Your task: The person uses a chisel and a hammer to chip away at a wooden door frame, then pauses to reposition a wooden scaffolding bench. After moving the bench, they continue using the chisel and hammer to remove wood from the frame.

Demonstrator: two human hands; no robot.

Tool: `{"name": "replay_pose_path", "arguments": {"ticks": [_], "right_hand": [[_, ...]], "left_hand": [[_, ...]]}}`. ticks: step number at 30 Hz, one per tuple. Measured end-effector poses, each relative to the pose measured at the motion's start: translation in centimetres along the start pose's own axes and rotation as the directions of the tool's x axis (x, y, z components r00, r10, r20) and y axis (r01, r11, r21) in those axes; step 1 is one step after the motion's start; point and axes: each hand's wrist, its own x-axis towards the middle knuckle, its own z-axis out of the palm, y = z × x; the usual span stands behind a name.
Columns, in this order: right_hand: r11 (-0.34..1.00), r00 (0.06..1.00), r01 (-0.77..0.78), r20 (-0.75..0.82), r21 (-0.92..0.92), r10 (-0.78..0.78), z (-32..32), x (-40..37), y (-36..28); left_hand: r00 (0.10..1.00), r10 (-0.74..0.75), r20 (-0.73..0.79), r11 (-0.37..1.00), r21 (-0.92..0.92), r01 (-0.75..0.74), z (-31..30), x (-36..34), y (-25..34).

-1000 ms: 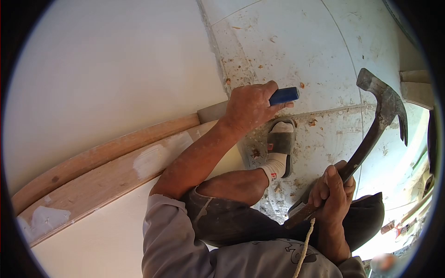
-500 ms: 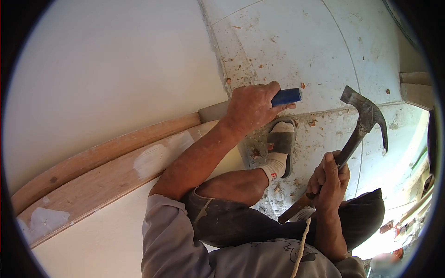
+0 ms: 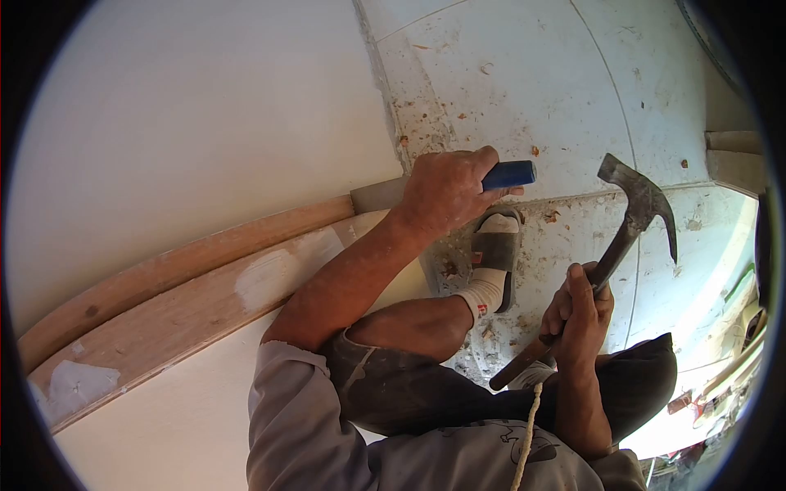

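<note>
My left hand (image 3: 446, 184) is wrapped round a tool with a blue handle (image 3: 509, 174). The butt of that handle sticks out to the right past my thumb, while its other end is hidden behind my fist. This fist is beside the end of a curved wooden trim (image 3: 196, 255) along the white wall. In my right hand (image 3: 580, 315) is a claw hammer (image 3: 639, 200), gripped partway up its dark shaft. Its head is raised to the right of the blue handle, apart from it, with the striking face toward the handle and the claw pointing down.
Crumbs and chips litter the pale tiled floor (image 3: 524, 90). My slippered foot (image 3: 496, 245) stands just below the left hand. A flat wooden board (image 3: 188, 319) with white patches runs beside the trim. A light cord (image 3: 528, 438) hangs over my shirt.
The hammer and my right hand have shifted slightly left and tilted a little. My left hand has barely moved with the blue-handled tool.
</note>
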Motion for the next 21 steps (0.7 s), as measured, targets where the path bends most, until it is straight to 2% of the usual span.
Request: {"name": "replay_pose_path", "arguments": {"ticks": [2, 5, 6, 8, 11, 13, 15, 16, 17, 19, 21], "right_hand": [[0.958, 0.989, -0.086, 0.092, -0.274, 0.115, 0.0, 0.2, -0.2], [0.931, 0.983, -0.082, 0.126, -0.355, 0.134, 0.1, -0.4, 0.0], [0.951, 0.991, -0.080, 0.080, -0.299, 0.109, 0.1, -0.5, -0.3], [0.997, 1.000, 0.027, 0.011, -0.066, -0.027, 0.1, -0.6, -1.4], [0.944, 0.970, 0.244, -0.076, 0.224, -0.233, -0.2, 0.2, -3.5], [0.925, 0.957, 0.289, -0.109, 0.247, -0.270, -0.4, 0.6, -3.1], [0.962, 0.977, 0.203, -0.107, 0.185, -0.186, -0.1, 0.8, -1.1], [0.996, 0.996, 0.070, -0.055, 0.050, -0.067, 0.2, 0.5, -0.1], [0.960, 0.994, -0.061, 0.071, -0.275, 0.084, 0.1, 0.5, 0.3], [0.958, 0.984, -0.131, 0.087, -0.257, 0.157, -0.4, 0.5, 0.2], [0.971, 0.998, -0.053, 0.024, -0.233, 0.060, -0.6, 0.5, -0.2]], "left_hand": [[0.999, -0.030, 0.018, 0.999, -0.015, 0.031, -0.1, -0.1, 0.2], [1.000, -0.030, -0.006, 1.000, -0.001, 0.030, -0.3, 0.2, 0.1], [1.000, -0.022, -0.016, 1.000, -0.020, 0.022, -0.3, 0.3, -0.1], [0.999, -0.029, -0.019, 0.998, -0.048, 0.028, 0.0, -0.3, 0.0], [0.999, 0.052, -0.016, 0.998, 0.020, -0.051, 0.1, -0.1, 0.1], [0.999, -0.009, 0.039, 1.000, 0.002, 0.009, -0.3, 0.0, 0.0], [1.000, 0.021, 0.009, 0.999, 0.035, -0.021, -0.2, -0.1, -0.1], [0.998, 0.055, -0.016, 0.997, 0.062, -0.053, 0.0, -0.2, 0.0], [0.998, 0.064, -0.013, 0.996, 0.058, -0.063, 0.1, -0.2, 0.1], [1.000, 0.015, 0.018, 0.997, 0.069, -0.016, 0.0, -0.2, 0.0], [1.000, 0.021, -0.002, 0.997, 0.069, -0.021, -0.3, 0.1, -0.2]]}}
